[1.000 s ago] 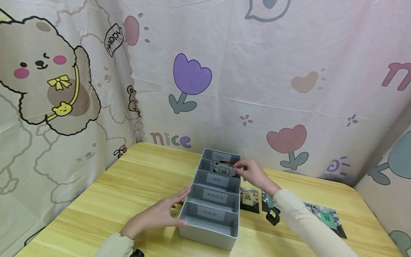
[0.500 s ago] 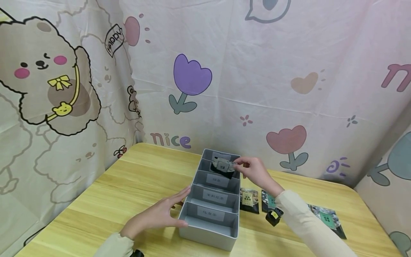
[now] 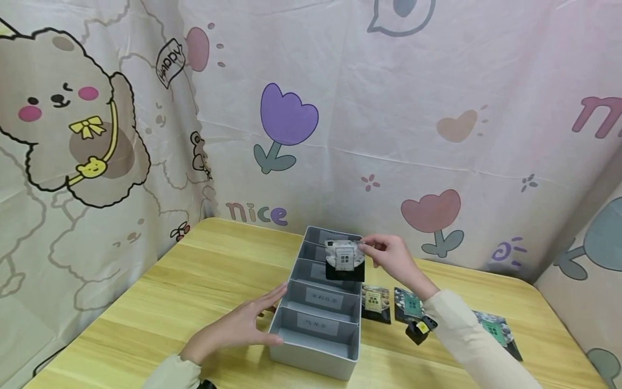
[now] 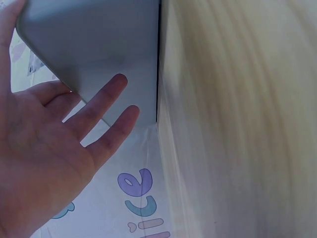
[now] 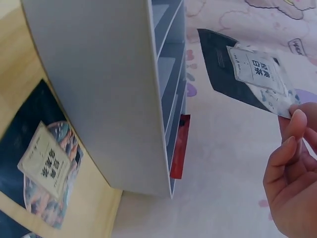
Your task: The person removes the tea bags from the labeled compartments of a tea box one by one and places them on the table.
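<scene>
My right hand [image 3: 392, 258] pinches the upper right corner of a tea sachet [image 3: 345, 258]. This sachet is black and whitish with a pale label, and it hangs upright over a long grey divided box [image 3: 313, 361]. In the right wrist view, the sachet [image 5: 255, 70] is seen clear of the box, held between thumb and fingertips. My left hand [image 3: 240, 327] lies against the box's left side, its fingers extended. In the left wrist view, those fingers [image 4: 106, 101] are spread along the grey wall. A red packet [image 5: 181, 148] shows in an end compartment in the right wrist view.
Right of the box lie a yellow-labelled sachet [image 3: 375, 303], a green-labelled sachet [image 3: 408, 303] and another green-labelled one [image 3: 500, 332] farther right. Printed labels mark the box's compartments. A patterned curtain [image 3: 340, 162] hangs behind the wooden table [image 3: 194, 281].
My right hand has raised the sachet from a far compartment and brought it slightly nearer and right, turning its label face forward. The left hand has stayed by the box.
</scene>
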`<action>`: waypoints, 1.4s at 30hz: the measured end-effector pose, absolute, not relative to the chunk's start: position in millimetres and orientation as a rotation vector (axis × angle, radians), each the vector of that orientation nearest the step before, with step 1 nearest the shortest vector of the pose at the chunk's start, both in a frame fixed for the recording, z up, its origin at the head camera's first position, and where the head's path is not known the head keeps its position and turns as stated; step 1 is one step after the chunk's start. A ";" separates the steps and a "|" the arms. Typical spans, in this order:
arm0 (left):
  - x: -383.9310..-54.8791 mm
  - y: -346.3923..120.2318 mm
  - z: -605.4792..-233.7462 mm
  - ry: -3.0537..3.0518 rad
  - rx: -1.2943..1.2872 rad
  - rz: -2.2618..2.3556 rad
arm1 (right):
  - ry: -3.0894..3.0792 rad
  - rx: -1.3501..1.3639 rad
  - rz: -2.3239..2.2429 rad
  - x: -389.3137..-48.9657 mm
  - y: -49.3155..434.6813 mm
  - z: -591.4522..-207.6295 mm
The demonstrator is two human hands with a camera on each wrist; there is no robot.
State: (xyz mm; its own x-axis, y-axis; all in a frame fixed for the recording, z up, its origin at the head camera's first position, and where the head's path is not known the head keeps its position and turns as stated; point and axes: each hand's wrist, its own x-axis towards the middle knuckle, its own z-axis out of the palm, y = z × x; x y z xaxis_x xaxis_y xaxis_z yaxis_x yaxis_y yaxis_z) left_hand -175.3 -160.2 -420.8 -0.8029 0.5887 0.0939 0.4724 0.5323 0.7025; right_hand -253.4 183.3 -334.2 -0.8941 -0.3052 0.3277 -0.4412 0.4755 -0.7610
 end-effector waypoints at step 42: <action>-176.0 -161.0 -420.4 2.611 0.907 1.110 | -2.440 0.186 1.842 -202.0 224.9 -366.4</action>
State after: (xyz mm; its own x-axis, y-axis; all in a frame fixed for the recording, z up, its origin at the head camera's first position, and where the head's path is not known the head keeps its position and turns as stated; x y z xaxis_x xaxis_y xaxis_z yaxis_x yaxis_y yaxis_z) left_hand -176.0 -161.0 -420.4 -0.8025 0.5908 0.0834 0.4701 0.5401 0.6981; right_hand -202.0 224.9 -366.4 -0.9895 -0.0492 0.1357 -0.1440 0.2705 -0.9519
